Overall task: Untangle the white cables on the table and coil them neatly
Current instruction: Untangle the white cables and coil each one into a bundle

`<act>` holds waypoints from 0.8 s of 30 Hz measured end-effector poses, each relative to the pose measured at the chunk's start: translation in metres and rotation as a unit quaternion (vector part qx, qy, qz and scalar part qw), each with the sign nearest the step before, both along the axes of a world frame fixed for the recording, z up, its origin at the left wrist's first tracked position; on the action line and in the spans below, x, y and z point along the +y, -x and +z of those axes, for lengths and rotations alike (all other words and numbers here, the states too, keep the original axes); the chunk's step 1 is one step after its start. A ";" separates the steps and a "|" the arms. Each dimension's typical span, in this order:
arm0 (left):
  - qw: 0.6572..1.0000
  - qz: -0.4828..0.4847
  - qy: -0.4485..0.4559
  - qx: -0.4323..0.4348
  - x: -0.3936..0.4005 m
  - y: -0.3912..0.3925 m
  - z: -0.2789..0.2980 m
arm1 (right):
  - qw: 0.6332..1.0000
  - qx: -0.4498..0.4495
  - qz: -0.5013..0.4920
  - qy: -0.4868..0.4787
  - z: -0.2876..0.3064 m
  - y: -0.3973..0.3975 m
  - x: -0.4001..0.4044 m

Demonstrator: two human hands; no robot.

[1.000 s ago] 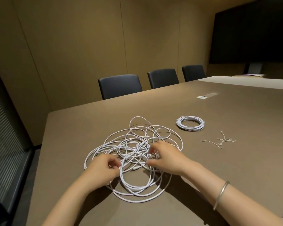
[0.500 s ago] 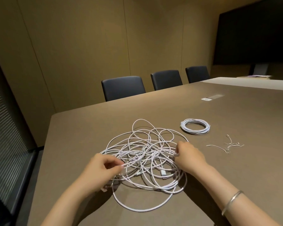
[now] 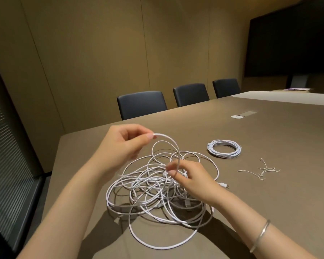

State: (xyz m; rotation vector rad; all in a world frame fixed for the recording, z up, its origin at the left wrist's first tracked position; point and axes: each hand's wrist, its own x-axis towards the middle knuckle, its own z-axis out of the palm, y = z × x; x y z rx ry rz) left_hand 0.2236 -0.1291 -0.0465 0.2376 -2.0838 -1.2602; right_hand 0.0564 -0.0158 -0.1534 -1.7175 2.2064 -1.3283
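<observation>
The left hand (image 3: 123,144) is pinching one white strand above the tangled cables (image 3: 161,189), which are lying on the table (image 3: 269,193). The right hand (image 3: 191,176) is pinching the same strand lower down, over the tangle. A coiled cable (image 3: 224,148) is sitting well apart to the right.

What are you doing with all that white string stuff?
A person is untangling a messy pile of white cables on the brown table. The left hand pinches one strand and lifts it up, while the right hand pinches the same strand lower down. One coiled cable already lies neatly farther back, beside some small ties.
</observation>
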 end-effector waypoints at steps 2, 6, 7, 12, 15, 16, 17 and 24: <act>0.996 -0.054 0.008 -0.069 0.001 0.001 0.012 | 1.000 -0.022 -0.017 -0.001 0.001 0.008 0.001; 0.922 -0.135 0.009 -0.363 -0.004 0.007 0.002 | 0.997 -0.023 -0.024 -0.064 -0.002 0.032 0.017; 0.906 -0.127 0.036 -0.401 -0.006 0.010 -0.008 | 0.996 -0.036 -0.032 -0.076 -0.004 0.037 0.021; 0.916 -0.112 0.025 -0.385 0.002 0.028 -0.037 | 0.991 -0.077 -0.105 -0.025 -0.006 0.047 0.026; 0.924 -0.156 -0.027 -0.349 0.014 0.041 -0.037 | 0.991 -0.051 -0.127 0.007 0.001 0.045 0.018; 0.926 -0.169 -0.022 -0.337 0.016 0.043 -0.037 | 0.991 -0.048 -0.126 0.019 0.004 0.044 0.015; 0.931 -0.178 -0.015 -0.319 0.016 0.045 -0.035 | 0.990 -0.050 -0.126 0.029 0.008 0.045 0.012; 0.968 -0.118 -0.125 -0.182 -0.022 0.062 -0.032 | 0.977 -0.135 -0.162 -0.020 0.021 0.087 0.019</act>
